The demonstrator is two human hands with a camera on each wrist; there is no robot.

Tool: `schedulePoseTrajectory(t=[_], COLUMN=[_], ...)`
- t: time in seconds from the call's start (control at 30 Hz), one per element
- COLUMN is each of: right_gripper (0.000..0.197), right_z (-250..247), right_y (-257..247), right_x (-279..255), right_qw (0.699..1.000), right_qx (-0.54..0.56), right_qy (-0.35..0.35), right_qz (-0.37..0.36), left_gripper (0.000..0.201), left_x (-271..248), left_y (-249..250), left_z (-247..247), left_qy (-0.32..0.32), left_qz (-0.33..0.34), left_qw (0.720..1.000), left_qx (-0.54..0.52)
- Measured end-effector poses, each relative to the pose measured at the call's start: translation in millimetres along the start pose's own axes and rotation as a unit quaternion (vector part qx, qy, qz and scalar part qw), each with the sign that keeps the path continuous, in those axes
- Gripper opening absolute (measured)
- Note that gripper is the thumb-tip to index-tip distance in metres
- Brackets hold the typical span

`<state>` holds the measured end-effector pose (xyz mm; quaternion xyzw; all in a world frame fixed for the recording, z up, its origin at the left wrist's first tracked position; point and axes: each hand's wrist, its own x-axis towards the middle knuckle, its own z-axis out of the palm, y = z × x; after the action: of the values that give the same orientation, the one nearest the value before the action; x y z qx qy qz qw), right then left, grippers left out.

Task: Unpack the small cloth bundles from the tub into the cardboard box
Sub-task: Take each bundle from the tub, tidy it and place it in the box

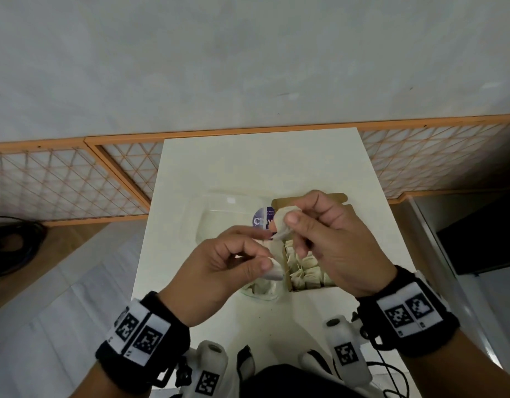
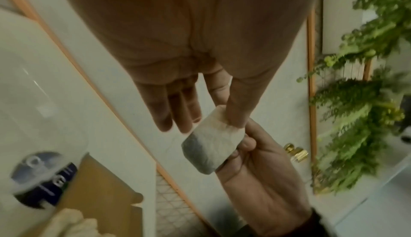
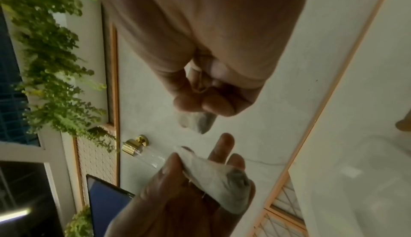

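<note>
My left hand [image 1: 265, 265] pinches a small white cloth bundle [image 1: 273, 273] between thumb and fingers, just left of the cardboard box [image 1: 309, 198]. My right hand [image 1: 288, 222] pinches a second bundle [image 1: 281, 225] above the box's far end. Several bundles [image 1: 305, 271] lie packed in the box. The clear tub [image 1: 219, 214] with a blue label [image 1: 264, 219] stands left of the box; cloth [image 1: 259, 290] shows under my left hand. In the left wrist view my left hand [image 2: 231, 123] pinches its bundle [image 2: 211, 146]. The right wrist view shows my right hand [image 3: 200, 107] gripping its bundle [image 3: 198, 122].
Everything stands on a narrow white table [image 1: 248, 162]. White marker-tagged devices [image 1: 345, 351] and a cable lie at its near edge. An orange lattice screen [image 1: 76, 179] runs behind, and a black cable [image 1: 15, 248] lies on the floor at left.
</note>
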<state>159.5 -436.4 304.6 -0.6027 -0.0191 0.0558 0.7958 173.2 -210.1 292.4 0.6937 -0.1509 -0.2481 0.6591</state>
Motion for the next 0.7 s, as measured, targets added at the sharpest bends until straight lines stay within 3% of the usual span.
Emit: schedulePoseTrajectory(t=[0.13, 0.23, 0.37, 0.47, 0.6, 0.7], right_gripper=[0.009, 0.007, 0.012, 0.026, 0.013, 0.01], right_z=[0, 3, 12, 15, 16, 13], right_y=[16, 25, 32, 37, 43, 54], right_x=[5, 5, 3, 3, 7, 15], right_qw=[0.996, 0.994, 0.993, 0.994, 0.99, 0.981], right_qx=[-0.057, -0.074, -0.106, -0.104, -0.136, -0.181], right_qy=[0.068, 0.076, 0.042, 0.01, -0.023, -0.024], right_qz=[0.008, 0.016, 0.021, 0.034, 0.041, 0.072], left_gripper=[0.005, 0.008, 0.011, 0.014, 0.009, 0.019], left_x=[-3, -1, 10, 16, 16, 16], left_y=[-3, -4, -10, -17, -23, -33], left_z=[4, 8, 14, 14, 5, -6], left_qy=[0.055, 0.087, 0.12, 0.151, 0.179, 0.196], left_qz=[0.026, 0.055, 0.072, 0.079, 0.062, 0.032], left_qw=[0.994, 0.994, 0.988, 0.984, 0.981, 0.979], left_qx=[0.086, 0.028, -0.058, -0.056, -0.038, -0.031])
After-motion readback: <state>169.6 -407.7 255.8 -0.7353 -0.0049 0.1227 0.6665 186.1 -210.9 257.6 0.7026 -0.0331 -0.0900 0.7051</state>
